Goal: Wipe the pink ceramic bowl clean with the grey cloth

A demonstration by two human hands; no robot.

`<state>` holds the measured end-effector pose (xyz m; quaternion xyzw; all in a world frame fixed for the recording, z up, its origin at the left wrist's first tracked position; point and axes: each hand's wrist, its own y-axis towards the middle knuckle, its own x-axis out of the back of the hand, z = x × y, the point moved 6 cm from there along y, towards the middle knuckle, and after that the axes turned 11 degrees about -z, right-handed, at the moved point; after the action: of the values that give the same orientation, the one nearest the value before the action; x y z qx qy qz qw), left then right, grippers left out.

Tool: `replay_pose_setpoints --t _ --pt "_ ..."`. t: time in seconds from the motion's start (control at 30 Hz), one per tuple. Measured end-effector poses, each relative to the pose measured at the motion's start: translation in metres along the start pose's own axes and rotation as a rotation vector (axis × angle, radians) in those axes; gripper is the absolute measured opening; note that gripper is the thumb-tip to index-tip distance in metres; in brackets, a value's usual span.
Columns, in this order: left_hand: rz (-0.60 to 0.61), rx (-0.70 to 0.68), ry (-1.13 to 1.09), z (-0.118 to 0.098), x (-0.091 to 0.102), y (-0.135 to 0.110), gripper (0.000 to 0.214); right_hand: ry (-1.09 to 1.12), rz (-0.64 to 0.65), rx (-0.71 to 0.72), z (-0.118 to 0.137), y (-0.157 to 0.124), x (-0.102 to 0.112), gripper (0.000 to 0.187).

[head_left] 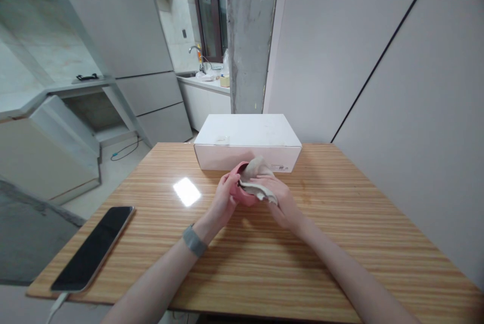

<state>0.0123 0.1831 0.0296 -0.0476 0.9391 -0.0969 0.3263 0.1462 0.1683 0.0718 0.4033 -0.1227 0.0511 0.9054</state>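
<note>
Above the middle of the wooden table, my left hand (226,195) is closed on the rim of a pink item (245,198), rounded and hollow with a dark opening; its exact kind cannot be made out. A pale beige cloth (258,168) is bunched in my right hand (279,198), whose fingers are wrapped in it and press it against the pink item's opening. Part of the pink item is hidden by the cloth and both hands. Just behind them stands a white cardboard box (247,131), closed, with small print on its front face.
A phone (94,248) lies at the table's left edge, with a white cable (56,309) plugged in. Light reflects off the wooden table (340,223). Pale panels rise on the right. Beyond the table are a grey pillar (251,36), a tall cabinet and a sink with a faucet (200,56).
</note>
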Motion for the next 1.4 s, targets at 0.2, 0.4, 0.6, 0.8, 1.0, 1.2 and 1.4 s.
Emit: replay_pose_setpoints --t 0.2,0.4,0.6,0.8,1.0,1.2,1.4 --pt "0.081 0.151 -0.061 0.008 -0.001 0.004 0.039 0.292 -0.688 -0.424 -0.055 0.003 0.050 0.029" --pt "0.096 0.454 -0.090 0.021 -0.002 -0.004 0.050 0.563 -0.680 -0.683 -0.074 0.003 0.042 0.026" --pt "0.081 0.445 -0.095 0.019 -0.004 -0.006 0.049 0.566 -0.407 -0.707 -0.062 0.004 0.010 0.034" --pt "0.059 0.273 -0.112 0.009 -0.003 -0.003 0.037 0.520 -0.464 -0.664 -0.075 0.004 0.013 0.035" --pt "0.108 0.190 -0.122 0.006 -0.003 0.000 0.035 0.438 -0.507 -0.577 -0.081 -0.001 0.016 0.033" --pt "0.118 0.161 -0.112 0.006 -0.008 -0.008 0.042 0.389 -0.466 -0.524 -0.076 -0.003 0.011 0.033" --pt "0.128 0.324 -0.167 0.012 -0.015 -0.012 0.042 0.347 -0.430 -0.486 -0.075 -0.005 0.010 0.032"
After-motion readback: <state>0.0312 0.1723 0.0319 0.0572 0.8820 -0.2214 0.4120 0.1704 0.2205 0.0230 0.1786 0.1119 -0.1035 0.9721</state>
